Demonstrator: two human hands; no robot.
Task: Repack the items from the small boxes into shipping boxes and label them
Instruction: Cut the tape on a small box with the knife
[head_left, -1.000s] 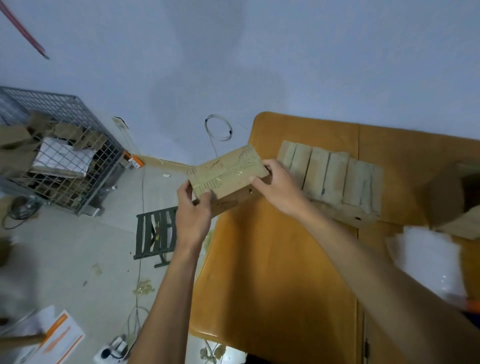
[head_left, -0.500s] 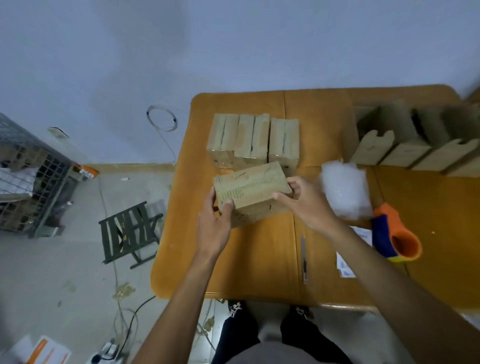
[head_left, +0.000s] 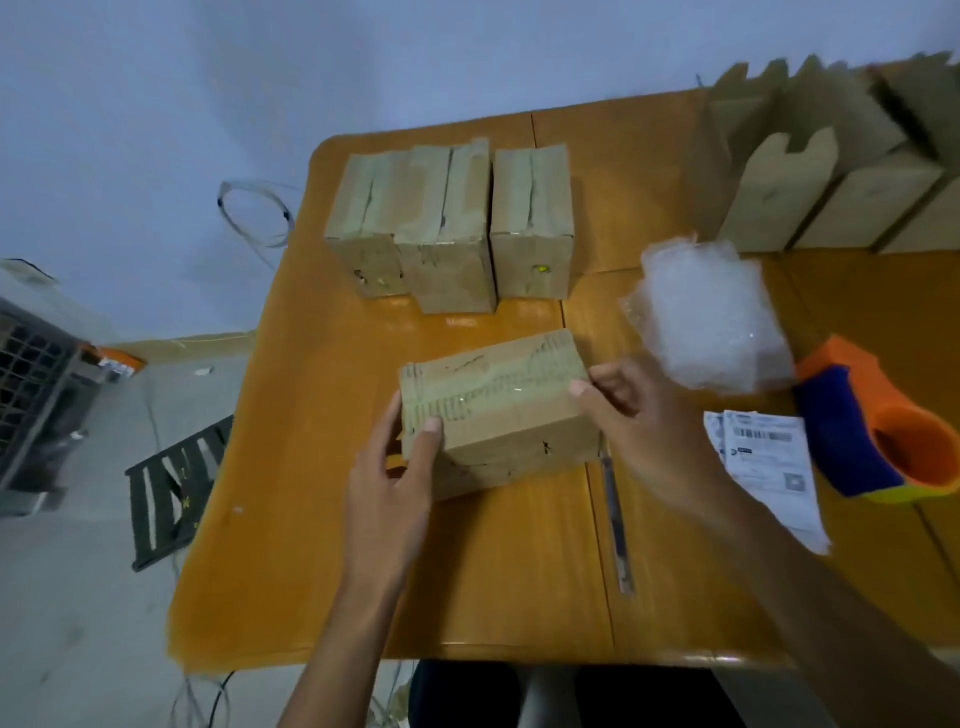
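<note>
Taped small box (head_left: 498, 410) has come in from past the desk's left edge & now sits front-centre on the desk (head_left: 493, 571). Left hand (head_left: 389, 467) grips its left end w/ thumb on top, right hand (head_left: 639, 415) curls round its right end, so prob. ready for opening, nothing repacked yet. Around: 3 sealed boxes (head_left: 447, 223) behind, open shipping boxes (head_left: 831, 171) far right, bubble wrap (head_left: 711, 317), labels (head_left: 763, 467), orange/blue tape holder (head_left: 878, 436); slim cutter (head_left: 615, 519) lies near the right wrist, nothing blocking.
</note>
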